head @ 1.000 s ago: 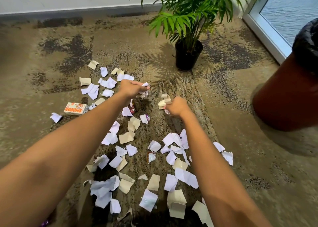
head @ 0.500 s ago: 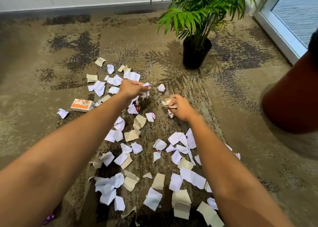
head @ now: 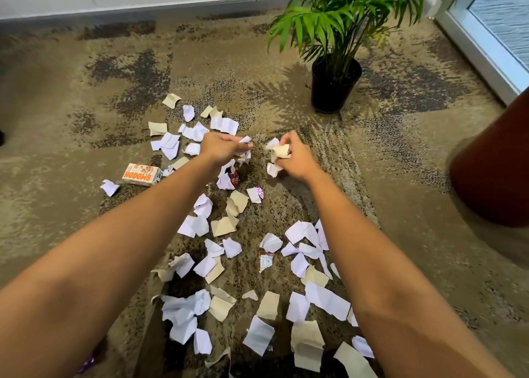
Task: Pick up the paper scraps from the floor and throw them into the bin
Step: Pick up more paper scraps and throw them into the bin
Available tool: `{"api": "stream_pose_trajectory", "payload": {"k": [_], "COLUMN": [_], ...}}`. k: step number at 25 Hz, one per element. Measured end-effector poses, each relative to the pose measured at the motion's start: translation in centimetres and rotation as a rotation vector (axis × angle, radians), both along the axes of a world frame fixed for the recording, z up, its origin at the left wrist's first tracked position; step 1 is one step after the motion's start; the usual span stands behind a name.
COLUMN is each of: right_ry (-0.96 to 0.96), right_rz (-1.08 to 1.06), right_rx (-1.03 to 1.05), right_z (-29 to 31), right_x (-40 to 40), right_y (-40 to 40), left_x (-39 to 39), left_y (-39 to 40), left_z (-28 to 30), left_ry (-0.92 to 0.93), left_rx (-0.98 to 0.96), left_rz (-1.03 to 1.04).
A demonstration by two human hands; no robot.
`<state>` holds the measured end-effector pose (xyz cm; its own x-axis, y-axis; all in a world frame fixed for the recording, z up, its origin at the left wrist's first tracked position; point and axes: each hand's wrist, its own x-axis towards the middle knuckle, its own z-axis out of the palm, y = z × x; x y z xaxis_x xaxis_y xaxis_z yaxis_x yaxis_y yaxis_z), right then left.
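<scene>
Head view: left hand (head: 220, 147) & right hand (head: 294, 158) each grip bunched paper scraps (head: 279, 151), more scraps strewn on floor (head: 86, 137) below both; bin (head: 498, 163) at right.

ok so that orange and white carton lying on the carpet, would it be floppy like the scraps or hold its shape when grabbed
The orange and white carton keeps crisp box edges, so it probably holds its shape better than the crumpled paper scraps. It lies on a flat side, so rolling seems unlikely. It looks small and probably light, though whether it is empty cannot be told.
</scene>
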<state>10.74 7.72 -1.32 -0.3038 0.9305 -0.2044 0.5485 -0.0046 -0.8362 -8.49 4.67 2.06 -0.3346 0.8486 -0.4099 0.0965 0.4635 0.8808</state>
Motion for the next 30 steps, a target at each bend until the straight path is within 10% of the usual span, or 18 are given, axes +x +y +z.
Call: {"api": "stream_pose_trajectory", "payload": {"k": [16, 21, 30], "right_ry": [-0.181, 0.551, 0.947], "right_rz": [-0.169, -0.554, -0.727], "right_rx": [-0.132, -0.512, -0.240], "right_z": [-1.1, 3.3, 18.1], "right_x": [0.4, 7.7, 19.3], "right_y": [1.3, 1.4, -1.3], "left_x": [1.3, 7.2, 22.9], "left_y": [1.5, 3.5, 5.1], "left_z": [1.8, 2.6, 10.7], "left_ry": [-0.033, -0.109, -0.499], "left_rx": [-0.020, -0.016, 0.061], "left_rz": [-0.068, -0.161, -0.364]}}
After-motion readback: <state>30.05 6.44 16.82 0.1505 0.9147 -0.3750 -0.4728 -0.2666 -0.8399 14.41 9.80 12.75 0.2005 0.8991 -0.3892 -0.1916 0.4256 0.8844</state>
